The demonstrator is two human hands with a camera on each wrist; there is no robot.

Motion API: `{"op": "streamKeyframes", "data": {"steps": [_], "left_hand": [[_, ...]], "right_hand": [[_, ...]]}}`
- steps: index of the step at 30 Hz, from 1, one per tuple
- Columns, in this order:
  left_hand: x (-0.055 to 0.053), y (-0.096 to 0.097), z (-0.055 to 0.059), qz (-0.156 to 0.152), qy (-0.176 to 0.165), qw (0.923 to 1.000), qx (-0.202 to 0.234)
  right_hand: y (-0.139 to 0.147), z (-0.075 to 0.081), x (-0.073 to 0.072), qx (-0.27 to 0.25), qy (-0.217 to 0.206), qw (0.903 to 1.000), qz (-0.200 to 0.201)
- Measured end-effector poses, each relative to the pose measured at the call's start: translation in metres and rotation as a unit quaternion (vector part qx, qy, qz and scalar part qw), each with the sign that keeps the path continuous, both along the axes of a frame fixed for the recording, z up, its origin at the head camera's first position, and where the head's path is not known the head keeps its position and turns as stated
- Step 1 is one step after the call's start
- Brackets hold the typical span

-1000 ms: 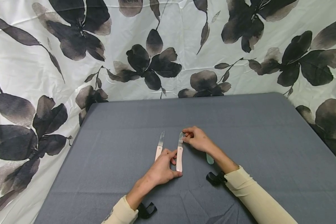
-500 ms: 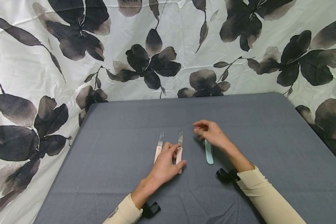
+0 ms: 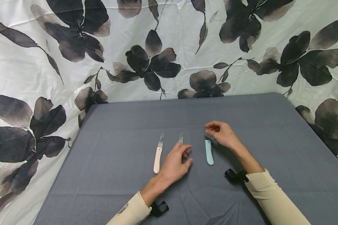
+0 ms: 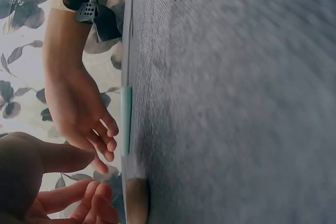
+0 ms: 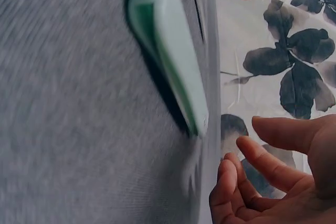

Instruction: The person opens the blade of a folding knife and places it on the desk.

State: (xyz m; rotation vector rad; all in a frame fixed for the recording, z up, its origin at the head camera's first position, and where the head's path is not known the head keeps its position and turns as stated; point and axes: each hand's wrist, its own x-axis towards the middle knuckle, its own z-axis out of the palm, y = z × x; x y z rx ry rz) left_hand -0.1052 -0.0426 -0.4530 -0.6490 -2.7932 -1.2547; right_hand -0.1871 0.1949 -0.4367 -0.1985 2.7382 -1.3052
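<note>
Two knives with pale pink handles lie on the grey table, blades pointing away. The left knife [image 3: 157,160] shows whole; of the middle knife [image 3: 181,137] only the blade shows in the head view. My left hand [image 3: 174,164] hovers over its handle with relaxed fingers, holding nothing. To the right lies a mint-green folding knife [image 3: 209,152], folded, with no blade visible in the head view; the right wrist view shows its slotted handle [image 5: 178,61] up close. My right hand [image 3: 223,134], fingers loosely bent and nothing in them, hangs just beyond its far end.
The grey cloth-covered table [image 3: 115,118] extends around the knives, with wrinkles near the front. Behind it hangs a white floral curtain [image 3: 197,56]. Black wrist mounts sit on both forearms.
My right hand has left the middle knife's blade and moved right, past the mint folding knife. My left hand has let go of the middle knife's handle and shifted right above it.
</note>
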Motion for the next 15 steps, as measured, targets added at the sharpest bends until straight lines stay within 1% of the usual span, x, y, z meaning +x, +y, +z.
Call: {"op": "streamKeyframes", "data": {"steps": [4,9,12,15], "left_hand": [[-0.003,0.010,-0.001,-0.001,-0.011,0.9999,-0.010],[-0.006,0.023,-0.002,-0.017,-0.029,0.9989,-0.033],[-0.009,0.028,-0.002,-0.025,-0.035,0.9981,-0.045],[-0.012,0.030,-0.003,-0.025,-0.039,0.9976,-0.050]], "right_hand": [[0.006,-0.003,-0.005,0.021,-0.007,0.9997,0.004],[0.010,-0.006,-0.009,0.055,-0.027,0.9976,0.032],[0.010,-0.006,-0.012,0.066,-0.027,0.9964,0.047],[0.009,-0.006,-0.016,0.069,-0.028,0.9957,0.055]]}}
